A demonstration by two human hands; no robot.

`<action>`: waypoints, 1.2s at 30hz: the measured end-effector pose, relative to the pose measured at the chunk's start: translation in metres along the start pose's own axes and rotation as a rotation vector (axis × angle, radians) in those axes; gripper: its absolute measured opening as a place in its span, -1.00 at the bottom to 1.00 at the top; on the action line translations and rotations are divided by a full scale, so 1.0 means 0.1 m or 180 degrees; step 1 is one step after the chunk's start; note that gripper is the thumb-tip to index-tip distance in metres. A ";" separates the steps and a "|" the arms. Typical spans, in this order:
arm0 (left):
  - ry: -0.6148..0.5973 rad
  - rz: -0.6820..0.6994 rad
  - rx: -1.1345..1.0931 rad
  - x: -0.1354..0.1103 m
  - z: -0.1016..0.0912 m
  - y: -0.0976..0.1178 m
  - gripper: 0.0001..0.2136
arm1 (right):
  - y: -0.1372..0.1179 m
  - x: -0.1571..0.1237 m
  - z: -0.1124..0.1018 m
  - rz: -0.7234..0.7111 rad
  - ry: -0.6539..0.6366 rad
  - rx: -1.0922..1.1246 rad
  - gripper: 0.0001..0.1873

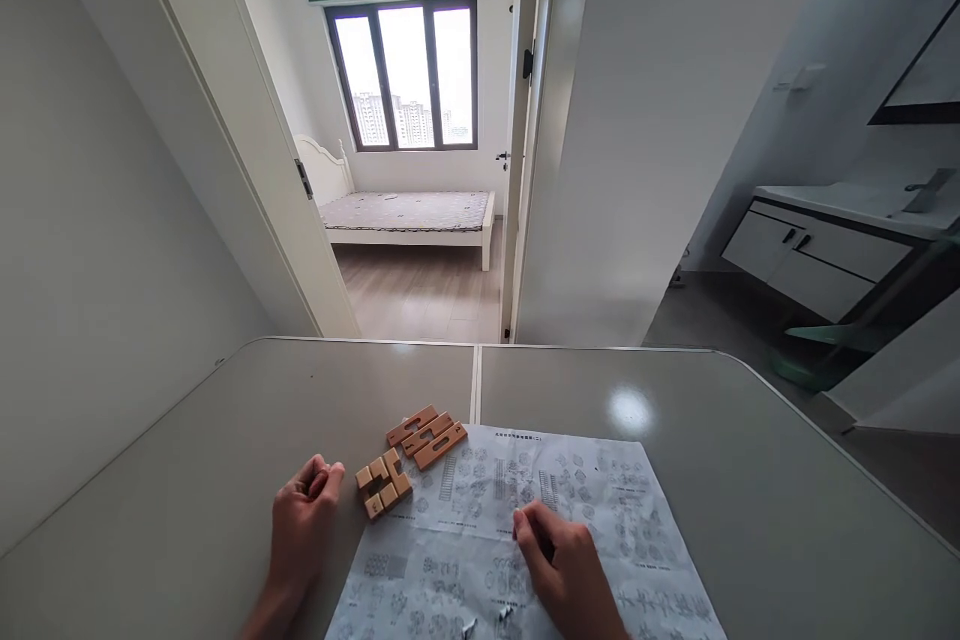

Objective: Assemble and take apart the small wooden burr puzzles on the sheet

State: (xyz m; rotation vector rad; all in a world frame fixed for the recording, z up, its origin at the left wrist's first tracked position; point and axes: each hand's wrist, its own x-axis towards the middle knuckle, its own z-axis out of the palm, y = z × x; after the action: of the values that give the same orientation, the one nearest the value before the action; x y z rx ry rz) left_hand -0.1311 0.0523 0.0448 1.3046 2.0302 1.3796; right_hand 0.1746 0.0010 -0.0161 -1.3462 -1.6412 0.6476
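Head view: the left hand [304, 518] lies on the grey worktop [187, 460] with its fingers curled in toward the palm. Whether anything small sits inside the curl cannot be told. It rests just to the left of a cluster of notched wooden blocks [383, 484], near them but not touching. This cluster sits at the top left corner of a printed sheet of diagrams [600, 490].

Just beyond the cluster, three slotted wooden bars [426, 436] lie side by side at a slant, touching one another. Their far ends are on the bare worktop and the nearest one overlaps the paper's edge. Both groups seem to be kept off the diagrams so the print stays readable, while remaining within easy reach of the left hand.

The right hand [564, 560] is well apart from the left. It lies knuckles up on the middle of the sheet, fingers bent down onto the paper and gripping nothing. Its weight probably keeps the creased sheet flat. The sheet lies square to the person, with its print too small to read.

Past the worktop's far edge, an open doorway shows a bed [405, 213] under a window [405, 75]. A washbasin cabinet [817, 255] stands to the right.
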 end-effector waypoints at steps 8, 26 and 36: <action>-0.0091 -0.0186 -0.0075 -0.03 0.03 0.02 -0.48 | 0.07 0.05 -0.01 0.0215 0.0207 -0.0043 -0.57; -0.0149 -0.0324 0.0179 -0.08 0.06 0.14 -0.51 | 0.23 0.02 0.08 0.0319 0.0378 0.0213 -0.48; -0.0032 -0.0419 0.0408 -0.07 0.09 0.19 -0.53 | 0.24 -0.03 0.16 0.0480 0.0498 0.0335 -0.46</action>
State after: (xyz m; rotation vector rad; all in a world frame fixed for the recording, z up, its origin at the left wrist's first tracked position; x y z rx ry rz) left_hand -0.1111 0.0530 0.0559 1.2014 2.1868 1.2003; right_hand 0.1725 0.0067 -0.0444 -1.4161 -1.3726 0.6893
